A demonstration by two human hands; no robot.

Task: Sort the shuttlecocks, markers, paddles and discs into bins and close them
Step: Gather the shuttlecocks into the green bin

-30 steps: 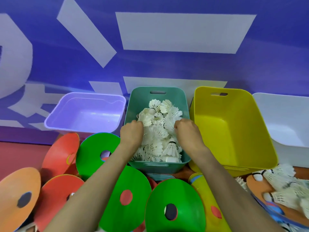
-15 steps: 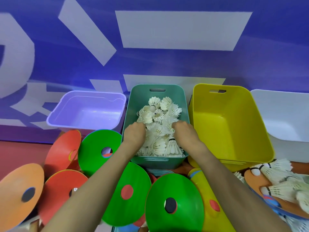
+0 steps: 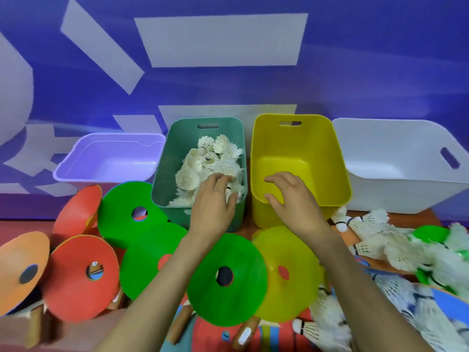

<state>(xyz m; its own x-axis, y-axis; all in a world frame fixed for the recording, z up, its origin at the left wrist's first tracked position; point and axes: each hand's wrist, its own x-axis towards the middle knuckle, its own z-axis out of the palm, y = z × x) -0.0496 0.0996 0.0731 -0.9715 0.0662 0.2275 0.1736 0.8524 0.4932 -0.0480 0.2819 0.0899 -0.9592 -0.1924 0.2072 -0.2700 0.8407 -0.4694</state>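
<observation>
Leaving the discs [image 3: 127, 212] at left and centre alone for now is right, we judge. The step in hand is shuttlecocks. They sit heaped in the teal bin [image 3: 165, 179], with the lilac bin [image 3: 109, 174] to its left and the yellow bin [image 3: 291, 148] to its right. To do it well, we'd pat the shuttlecocks [image 3: 203, 161] down with flat fingers and not squeeze, since the feathers likely crush. Keep the heap below the rim so the bin can close later. Next, go right for the loose shuttlecocks [image 3: 373, 240] lying just in front of the white bin [image 3: 380, 153]. Take them by the corks, several at once.

Pose: the left hand [image 3: 212, 207] reaches over the teal bin's near right corner, palm down. Its fingers are loosely spread with the tips touching the heap, and nothing is pinched as far as we see. The right hand [image 3: 291, 199] hovers palm down over the yellow bin's near wall, fingers spread and relaxed, holding nothing. Both forearms come up from the bottom edge, crossing over the discs.
</observation>
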